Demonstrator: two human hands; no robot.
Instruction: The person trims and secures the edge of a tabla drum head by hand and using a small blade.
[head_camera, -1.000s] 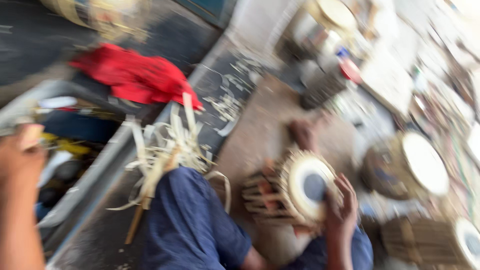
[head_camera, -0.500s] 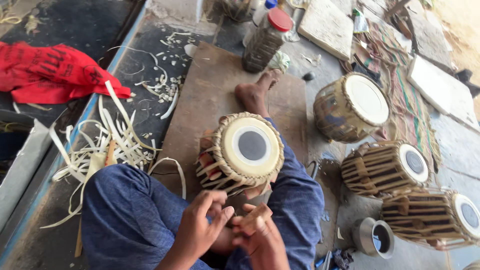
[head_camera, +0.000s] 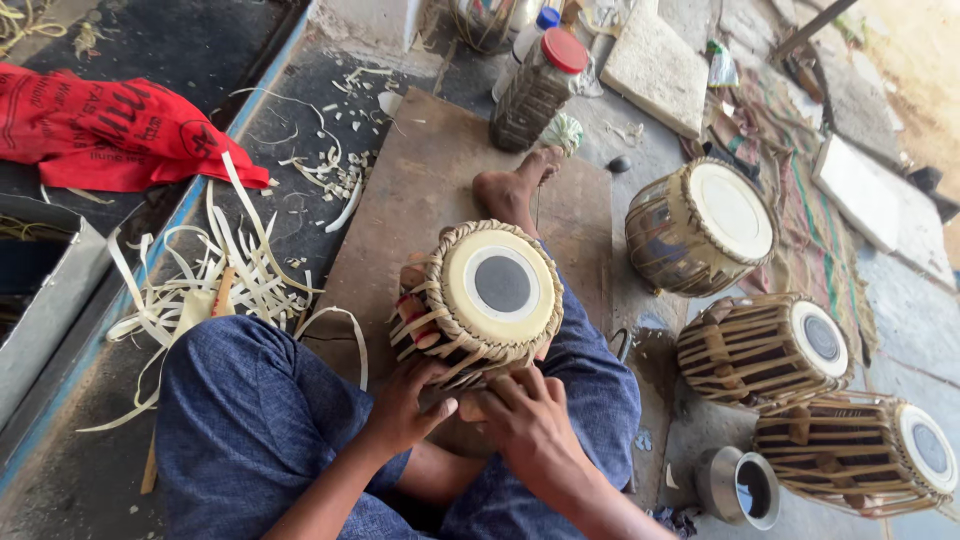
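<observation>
Gripping the near, lower side of a small laced drum (head_camera: 490, 300), both hands work close together, almost touching. L. hand (head_camera: 405, 400): fingers curled onto the pale straps at the drum's lower edge, closed on them; thumb points toward the other hand. R. hand (head_camera: 530, 420): fingers bent, narrow, pressing on the drum body just under the braided rim; whether it pinches a strap cannot be told. Drum sits tilted between the person's knees, head facing up toward the camera: cream skin w/ dark round centre patch, woven rim, strap lacing w/ reddish pegs on its left side. Legs in blue trousers (head_camera: 250, 420) are folded; one bare foot (head_camera: 510, 185) lies beyond the drum on a brown board (head_camera: 400, 200) on the floor.

Left of the knee: heap of pale strap offcuts (head_camera: 215, 275), some scattered farther up the floor. Beyond that, a red cloth (head_camera: 105, 125) lies crumpled, well apart from the hands. Top centre: plastic bottle w/ red cap (head_camera: 540, 90), upright, near the foot; flat pale stone slab (head_camera: 655, 65) just beside it.

Right side: larger metal-bodied drum (head_camera: 700, 225) w/ plain white head, tilted. Below it, two more laced wooden drums (head_camera: 765, 350) (head_camera: 860, 450) lie on their sides, near each other. Small metal cup (head_camera: 735, 485) stands just beside the lower one.
</observation>
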